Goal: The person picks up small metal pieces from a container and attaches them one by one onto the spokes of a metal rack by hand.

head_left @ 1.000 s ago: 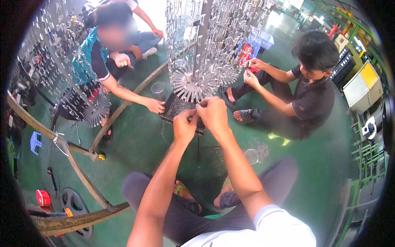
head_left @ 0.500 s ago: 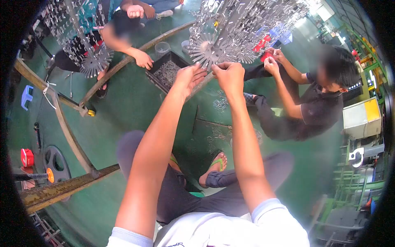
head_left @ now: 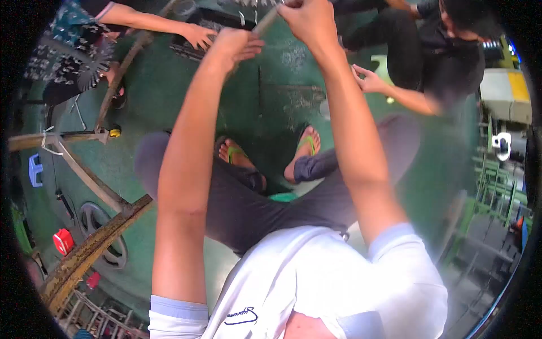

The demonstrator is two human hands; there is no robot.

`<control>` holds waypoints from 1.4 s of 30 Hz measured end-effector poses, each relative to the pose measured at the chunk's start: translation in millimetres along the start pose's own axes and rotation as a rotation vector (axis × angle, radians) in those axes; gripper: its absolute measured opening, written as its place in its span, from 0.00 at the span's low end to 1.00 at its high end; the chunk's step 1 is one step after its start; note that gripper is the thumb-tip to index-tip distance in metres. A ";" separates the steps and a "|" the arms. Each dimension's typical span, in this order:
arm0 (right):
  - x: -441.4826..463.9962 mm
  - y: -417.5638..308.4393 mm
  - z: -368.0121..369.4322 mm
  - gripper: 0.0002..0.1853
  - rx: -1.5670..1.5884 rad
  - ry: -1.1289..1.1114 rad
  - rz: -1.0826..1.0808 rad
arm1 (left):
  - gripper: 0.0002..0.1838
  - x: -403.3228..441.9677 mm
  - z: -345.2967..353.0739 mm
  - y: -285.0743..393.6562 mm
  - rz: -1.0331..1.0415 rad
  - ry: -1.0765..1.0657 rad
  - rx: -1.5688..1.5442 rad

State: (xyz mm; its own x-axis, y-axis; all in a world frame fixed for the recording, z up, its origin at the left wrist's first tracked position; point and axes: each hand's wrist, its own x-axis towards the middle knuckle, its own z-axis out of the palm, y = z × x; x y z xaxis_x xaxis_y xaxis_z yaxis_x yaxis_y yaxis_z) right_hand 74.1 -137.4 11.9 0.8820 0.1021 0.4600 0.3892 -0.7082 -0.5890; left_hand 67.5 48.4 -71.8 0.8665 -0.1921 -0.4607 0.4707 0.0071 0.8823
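Note:
My left hand (head_left: 232,48) is held out at the upper middle with its fingers stretched to the right and slightly blurred. It is beside the dark parts tray (head_left: 186,46) and appears to hold nothing. My right hand (head_left: 311,22) is at the top edge, thumb and fingers pinched together. Whatever is between them is too small or hidden to make out. A grey bar (head_left: 266,21) slants between my hands. Just above it, the rim of a metal rack with small hanging parts (head_left: 257,3) is mostly cut off by the frame.
A co-worker's hand (head_left: 197,37) reaches over the tray from the left. Another co-worker's hand (head_left: 370,79) is close to my right forearm. Small rings (head_left: 296,104) lie on the green floor. A wooden frame (head_left: 93,248) and another hung rack (head_left: 90,70) stand left.
The view has tipped downward, so the racks and my hands sit higher in the picture. The left co-worker's hand now reaches over the tray. The right co-worker has lowered one hand.

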 end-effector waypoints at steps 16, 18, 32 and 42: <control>-54.1 -12.5 -39.0 0.11 0.331 -0.149 0.100 | 0.11 -79.7 65.2 40.4 0.905 0.345 0.291; -54.9 -5.8 -39.8 0.09 0.315 -0.199 0.085 | 0.10 -88.7 65.0 48.9 0.873 0.351 0.369; -58.3 75.8 -22.9 0.10 0.967 -0.139 0.418 | 0.07 -97.5 62.8 71.7 0.670 0.317 0.529; -241.3 264.5 115.2 0.29 -0.402 -0.678 0.955 | 0.13 -86.7 63.3 57.4 0.651 0.303 0.483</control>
State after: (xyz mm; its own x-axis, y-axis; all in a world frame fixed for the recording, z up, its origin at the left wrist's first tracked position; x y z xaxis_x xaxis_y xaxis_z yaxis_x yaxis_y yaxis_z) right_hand -5.2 -268.9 -331.4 0.7735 -0.3171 -0.5488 -0.4890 -0.8495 -0.1983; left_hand 8.9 3.4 24.9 0.9785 -0.0238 0.2050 -0.1969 -0.4061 0.8924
